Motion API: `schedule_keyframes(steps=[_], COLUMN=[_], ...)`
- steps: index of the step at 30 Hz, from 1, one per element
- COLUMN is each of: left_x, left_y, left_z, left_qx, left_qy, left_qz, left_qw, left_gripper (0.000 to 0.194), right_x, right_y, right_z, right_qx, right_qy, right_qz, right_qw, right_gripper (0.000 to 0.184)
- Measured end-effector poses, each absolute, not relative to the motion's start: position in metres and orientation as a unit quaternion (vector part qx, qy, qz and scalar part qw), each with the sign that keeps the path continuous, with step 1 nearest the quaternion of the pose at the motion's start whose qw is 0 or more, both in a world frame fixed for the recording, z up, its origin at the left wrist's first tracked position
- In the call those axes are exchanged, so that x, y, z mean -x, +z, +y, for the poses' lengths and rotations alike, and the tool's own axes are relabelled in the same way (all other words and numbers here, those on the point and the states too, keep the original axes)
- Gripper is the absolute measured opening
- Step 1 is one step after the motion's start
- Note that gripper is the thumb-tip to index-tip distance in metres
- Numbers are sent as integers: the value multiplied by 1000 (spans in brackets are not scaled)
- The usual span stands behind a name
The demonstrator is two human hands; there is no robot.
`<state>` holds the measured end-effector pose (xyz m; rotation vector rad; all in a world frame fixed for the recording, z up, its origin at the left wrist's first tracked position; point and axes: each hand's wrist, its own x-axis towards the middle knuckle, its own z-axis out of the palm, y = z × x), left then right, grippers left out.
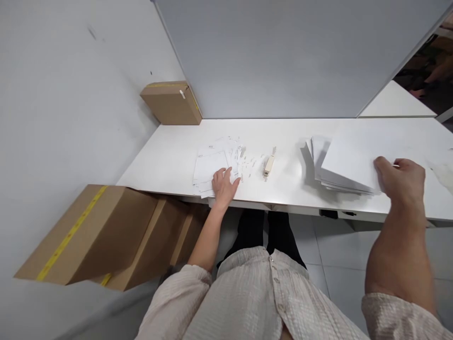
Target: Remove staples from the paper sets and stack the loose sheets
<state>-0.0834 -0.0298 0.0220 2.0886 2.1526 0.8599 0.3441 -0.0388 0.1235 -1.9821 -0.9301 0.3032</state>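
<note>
My left hand (223, 185) rests with fingers spread on the right edge of a loose, uneven pile of printed paper sheets (208, 166). At the right, my right hand (401, 179) pinches the edge of a white sheet of paper (357, 151) between thumb and fingers. That sheet is tilted over a stack of white papers (320, 160), hiding much of it. Between the two piles lies a small cream-coloured tool (269, 164) with a narrow tip; its exact kind cannot be made out. Tiny scraps (250, 163) are strewn between it and the printed sheets.
The white table (290, 189) runs along a grey panel (276, 56). A cardboard box (171, 104) stands at its back left corner. Larger cardboard boxes (102, 226) with yellow tape are at the lower left. Dark items (328, 214) show under the table's front edge.
</note>
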Motion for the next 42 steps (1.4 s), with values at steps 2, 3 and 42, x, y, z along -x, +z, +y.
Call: schedule_keyframes(steps=[2,3,42], left_x=[103,110,76], left_y=[21,20,23], left_z=[-32,-34,-127], left_qx=[-669,-679,-484], left_qy=[235,220,396], left_qz=[705,700,576], left_qw=[8,11,526], left_gripper=[56,56,46], right_x=[-347,-343,-161], right_y=[127,129,5], right_z=[-38,-41,-132], right_qx=[855,864,519], right_qy=[79,53,631], right_qz=[-361,-366,-415], right_qw=[363,343,401], right_gripper=[39,44,34])
